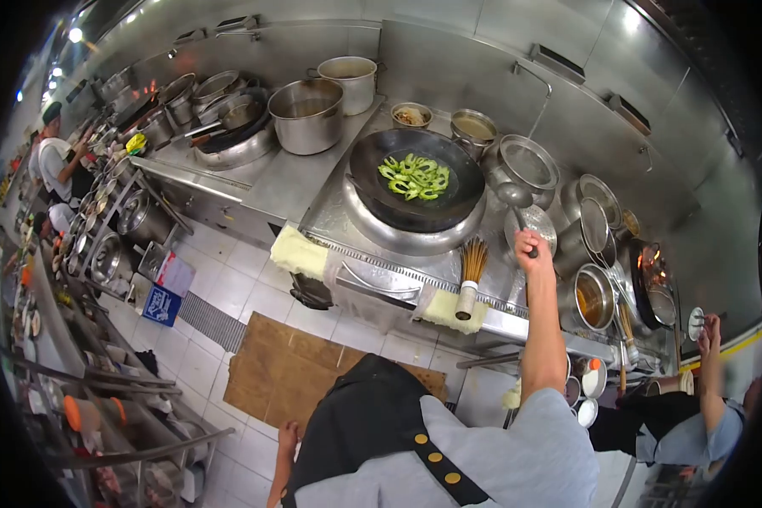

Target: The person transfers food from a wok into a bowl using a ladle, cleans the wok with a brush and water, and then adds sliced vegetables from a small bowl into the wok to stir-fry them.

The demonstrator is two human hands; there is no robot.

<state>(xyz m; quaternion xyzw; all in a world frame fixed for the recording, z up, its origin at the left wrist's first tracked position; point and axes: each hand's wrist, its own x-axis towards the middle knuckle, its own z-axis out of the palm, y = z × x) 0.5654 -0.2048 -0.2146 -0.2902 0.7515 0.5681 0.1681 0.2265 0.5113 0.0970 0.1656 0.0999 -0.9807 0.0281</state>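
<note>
My right hand (531,245) is closed around the handle of a metal ladle (514,196), whose bowl hangs just right of the wok's rim. The black wok (371,201) sits on a round steel burner ring (398,240). Green sliced vegetable rings (415,176), resembling bitter melon, lie in liquid in it. Low beside my body is my left hand (289,436), small in view, fingers loosely bent and nothing visible in them. A bamboo wok brush (472,269) stands at the stove's front edge, left of my right forearm.
Strainers (529,161) and steel pots (594,296) crowd the right side. Large pots (306,117) stand at left. Folded cloths (300,252) lie on the front rail. Cardboard (284,366) covers floor tiles. A co-worker's raised hand (709,333) is at right; another person (55,161) stands far left.
</note>
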